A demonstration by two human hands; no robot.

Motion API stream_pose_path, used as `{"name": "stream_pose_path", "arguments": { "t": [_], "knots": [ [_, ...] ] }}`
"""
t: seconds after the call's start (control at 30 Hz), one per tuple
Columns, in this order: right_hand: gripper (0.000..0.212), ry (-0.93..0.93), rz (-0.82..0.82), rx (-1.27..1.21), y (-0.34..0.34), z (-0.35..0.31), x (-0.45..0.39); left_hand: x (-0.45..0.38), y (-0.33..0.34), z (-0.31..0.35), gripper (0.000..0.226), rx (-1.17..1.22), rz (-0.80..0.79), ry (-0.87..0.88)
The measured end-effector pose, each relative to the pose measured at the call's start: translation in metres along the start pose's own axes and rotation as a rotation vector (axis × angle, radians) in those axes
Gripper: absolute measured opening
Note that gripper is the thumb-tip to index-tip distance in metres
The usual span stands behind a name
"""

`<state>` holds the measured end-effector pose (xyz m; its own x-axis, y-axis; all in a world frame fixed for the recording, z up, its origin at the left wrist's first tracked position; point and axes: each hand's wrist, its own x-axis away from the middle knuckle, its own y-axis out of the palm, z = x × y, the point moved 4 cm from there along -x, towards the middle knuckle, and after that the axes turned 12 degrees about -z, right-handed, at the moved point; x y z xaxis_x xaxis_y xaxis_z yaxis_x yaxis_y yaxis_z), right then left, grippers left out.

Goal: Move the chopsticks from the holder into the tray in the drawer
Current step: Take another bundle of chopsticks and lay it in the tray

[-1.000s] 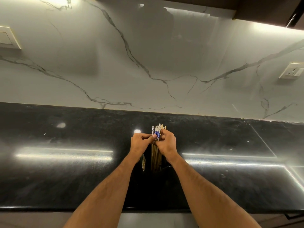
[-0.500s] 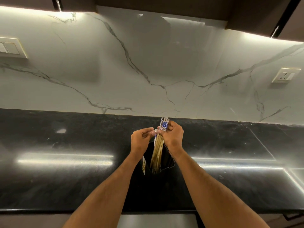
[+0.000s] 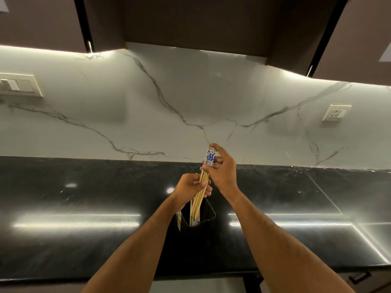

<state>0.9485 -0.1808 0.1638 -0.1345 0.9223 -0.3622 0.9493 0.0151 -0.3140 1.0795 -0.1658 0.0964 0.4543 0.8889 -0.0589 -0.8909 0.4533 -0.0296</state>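
Observation:
A bundle of several wooden chopsticks [image 3: 200, 194] with blue-and-white patterned tops is lifted partway out of a black rectangular holder [image 3: 208, 215] on the dark counter. My right hand [image 3: 224, 173] grips the patterned tops. My left hand [image 3: 191, 188] grips the bundle lower down, around the wooden shafts. The tips still reach into the holder's mouth. A small label hangs on the holder's left side. No drawer or tray is in view.
The black polished counter [image 3: 84, 208] runs left to right beneath a white marble backsplash. A switch plate [image 3: 19, 84] sits at the left of the wall and a socket [image 3: 336, 113] at the right. Dark upper cabinets [image 3: 201, 22] hang overhead.
The chopstick bundle has risen out of the holder. My right hand lifted with the tops, and my left hand shifted down onto the shafts. The camera tilted up.

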Motion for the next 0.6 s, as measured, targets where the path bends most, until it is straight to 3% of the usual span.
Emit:
{"name": "stream_pose_path", "arguments": {
  "t": [0.6],
  "knots": [
    [0.072,0.004,0.027,0.072,-0.008,-0.024,0.047,0.052,0.027,0.021,0.021,0.034,-0.092,-0.061]
  ]
}}
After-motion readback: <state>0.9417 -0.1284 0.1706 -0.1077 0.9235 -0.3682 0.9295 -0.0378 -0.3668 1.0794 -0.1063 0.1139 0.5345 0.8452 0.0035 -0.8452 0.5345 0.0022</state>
